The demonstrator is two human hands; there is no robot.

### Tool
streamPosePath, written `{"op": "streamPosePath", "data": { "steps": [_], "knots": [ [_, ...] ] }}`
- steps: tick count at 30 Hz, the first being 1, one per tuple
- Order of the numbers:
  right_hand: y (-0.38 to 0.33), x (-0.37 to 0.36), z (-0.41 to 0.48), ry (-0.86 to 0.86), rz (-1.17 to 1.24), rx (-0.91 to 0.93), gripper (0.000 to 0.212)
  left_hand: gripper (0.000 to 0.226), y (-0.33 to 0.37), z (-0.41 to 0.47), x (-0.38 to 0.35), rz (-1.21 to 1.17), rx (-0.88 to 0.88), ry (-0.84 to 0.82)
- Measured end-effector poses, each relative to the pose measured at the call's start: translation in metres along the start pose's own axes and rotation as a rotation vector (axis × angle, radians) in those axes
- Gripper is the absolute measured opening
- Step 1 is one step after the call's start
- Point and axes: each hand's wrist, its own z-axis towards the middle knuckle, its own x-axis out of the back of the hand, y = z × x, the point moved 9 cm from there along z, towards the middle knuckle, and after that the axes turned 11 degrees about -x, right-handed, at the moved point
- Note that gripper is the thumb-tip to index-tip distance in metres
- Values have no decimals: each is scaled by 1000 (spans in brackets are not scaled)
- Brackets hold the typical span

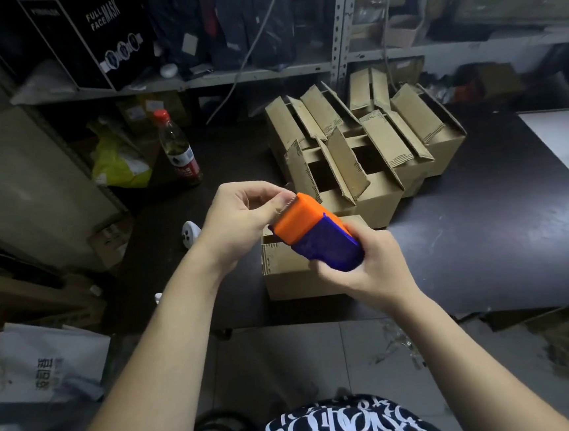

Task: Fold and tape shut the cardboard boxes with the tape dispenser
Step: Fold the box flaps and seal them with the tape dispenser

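Cardboard boxes stand flaps-up near the bench's back edge, untaped; one box sits at the front edge. Above it the right hand grips the tape dispenser, left hand fingers pinching its tape end. Taping seems barely begun.

Dark table: cardboard boxes, red-capped bottle.

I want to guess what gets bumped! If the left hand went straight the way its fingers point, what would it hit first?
Probably the tape dispenser, whose orange end sits right at the left hand's fingers; open boxes lie beyond.
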Motion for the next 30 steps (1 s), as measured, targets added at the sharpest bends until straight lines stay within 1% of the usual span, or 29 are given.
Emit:
{"op": "streamPosePath", "data": {
  "steps": [2,4,9,12,13,15,16,18,20,23,26,28,30],
  "knots": [
    [0,0,1,8,13,5,60,16,-1,0,2,25,5,36],
    [2,-1,3,14,-17,-4,63,16,-4,-1,3,52,16,79],
    [8,-2,7,4,-65,-16,55,9,-7,-2,3,110,11,165],
    [11,0,9,-7,-65,-20,53,5,-9,-3,-4,132,3,184],
    [14,1,8,-10,-74,-30,50,6,-7,-3,-3,135,-10,212],
    [25,6,7,-6,-100,-66,39,9,-3,-3,15,119,-30,335],
    [33,10,4,4,-101,-93,38,10,-3,0,26,107,-24,380],
    [44,18,-1,33,-97,-122,49,10,-2,7,37,106,-25,357],
    [46,21,0,18,-97,-128,53,10,-3,11,37,135,-26,318],
    [43,18,4,-29,-105,-123,58,11,-14,5,37,187,10,378],
    [44,11,4,-109,-171,-117,67,10,-26,-2,38,171,47,433],
    [45,10,3,-115,-165,-100,67,9,-27,-3,38,157,40,446],
    [42,15,3,-76,-151,-63,61,9,-26,-2,39,145,19,456]
  ]
}}
